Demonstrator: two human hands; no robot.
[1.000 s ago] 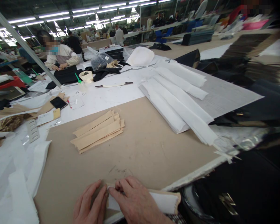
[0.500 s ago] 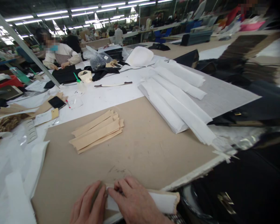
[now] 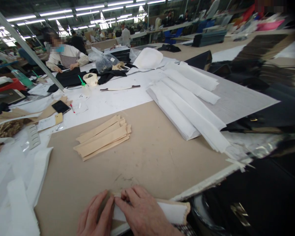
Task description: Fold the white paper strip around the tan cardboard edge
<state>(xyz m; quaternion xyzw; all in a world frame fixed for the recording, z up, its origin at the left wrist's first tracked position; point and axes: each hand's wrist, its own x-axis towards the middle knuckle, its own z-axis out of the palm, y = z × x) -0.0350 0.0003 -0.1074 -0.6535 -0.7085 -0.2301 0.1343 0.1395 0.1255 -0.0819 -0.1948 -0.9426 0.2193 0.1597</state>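
At the bottom of the head view, a beige strip with a white backing (image 3: pixel 173 211) lies along the table's near edge, its right end beige and frayed. My left hand (image 3: pixel 95 213) is closed at the strip's left part, thumb and forefinger tips at its upper edge. Right beside it, my right hand (image 3: pixel 142 209) lies across the strip with its fingers bent, pinching that same edge. The two hands' fingertips almost meet, and the strip beneath them is mostly hidden. Beyond the hands, several beige strips (image 3: pixel 103 137) lie fanned in a pile.
Long white strips (image 3: pixel 186 108) are spread over the tan board (image 3: pixel 147 157) and a grey sheet at right. White pieces (image 3: pixel 22 206) lie at left. Black bags with metal clasps (image 3: pixel 255 196) sit by the right edge. Across the table a person (image 3: pixel 66 57) handles black fabric. A phone (image 3: pixel 61 107) lies at left.
The view has shifted very slightly. Both hands stay at the same part of the strip, with hardly any visible movement.
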